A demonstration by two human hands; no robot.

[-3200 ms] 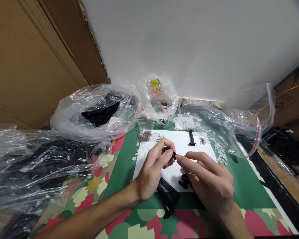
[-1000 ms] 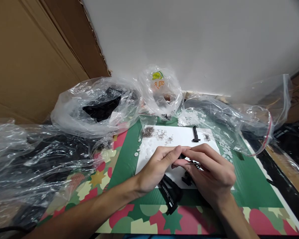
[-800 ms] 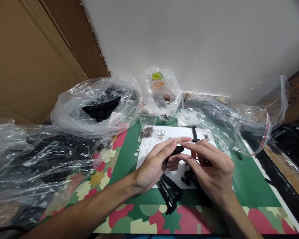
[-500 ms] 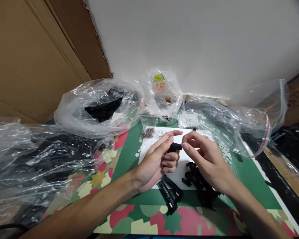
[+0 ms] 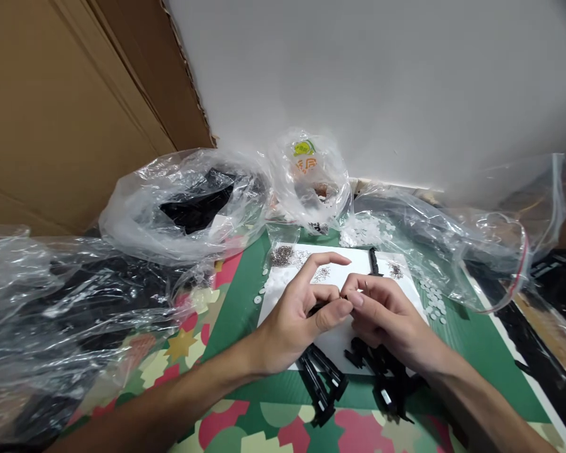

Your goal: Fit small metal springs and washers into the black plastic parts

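White wall fills the upper half of the frame, with brown cardboard leaning at the upper left. Below it, a green mat with a red and cream star pattern is covered in the middle by a white sheet, and clear plastic bags are crowded around its upper and left edges.

At the centre of the frame, the left hand and the right hand are brought together over the white sheet, thumb tips nearly touching. A small black plastic part is pinched in the left hand; only a sliver of it is seen between thumb and curled fingers, while the index finger is stretched out above. The right hand's fingers are curled closed at the same spot; whether something tiny is held in them cannot be told.

A slip is judged the main risk: the part is mostly hidden inside the grip, so a small piece pressed against it could be misaligned, or sprung loose and lost among the scattered white washers and the little piles of metal springs toward the top of the sheet. The black clip pieces lying just below the wrists could also be knocked if the hands are lowered.
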